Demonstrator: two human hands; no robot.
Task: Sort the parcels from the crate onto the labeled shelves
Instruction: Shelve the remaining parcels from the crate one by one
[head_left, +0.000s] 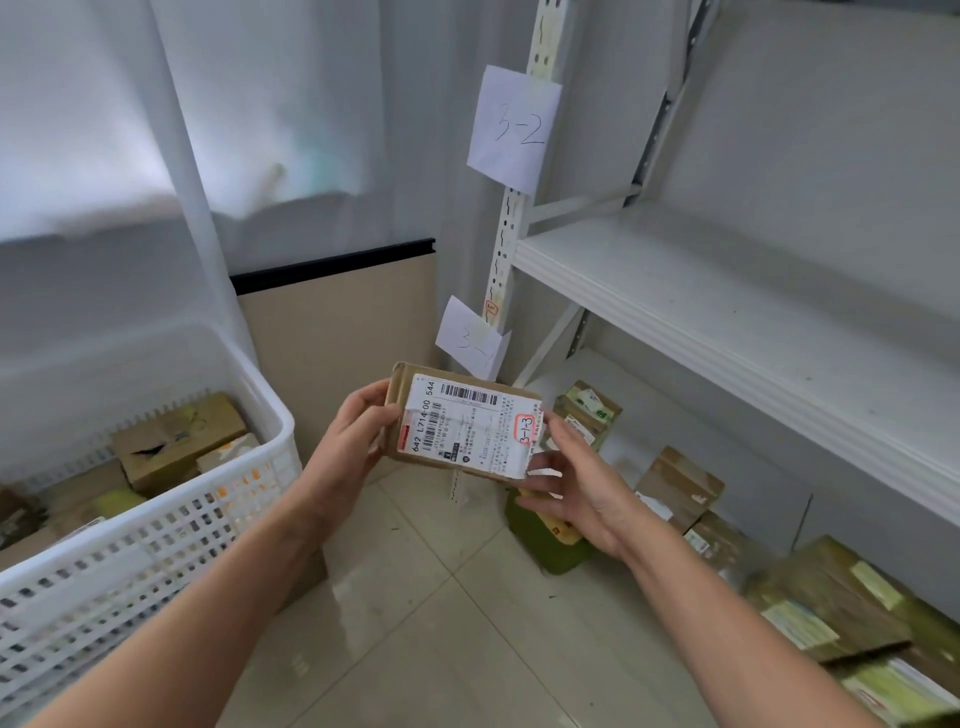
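A small brown cardboard parcel (462, 423) is held up at the centre, its white shipping label facing me with "3-1-3" handwritten inside a red box. My left hand (353, 447) grips its left end and my right hand (576, 488) pinches its right end. The white plastic crate (156, 525) at the left holds several more brown parcels (176, 441). On the shelf post hang paper labels reading "3-2" (514, 130) and, lower down, a partly folded "3-" label (472, 340).
The white metal shelf unit (727, 291) fills the right; the board beside the "3-2" label is bare. Several brown and green parcels (675, 488) lie on the bottom level. A beige panel (337, 332) and a curtain stand behind the crate, above the tiled floor (441, 623).
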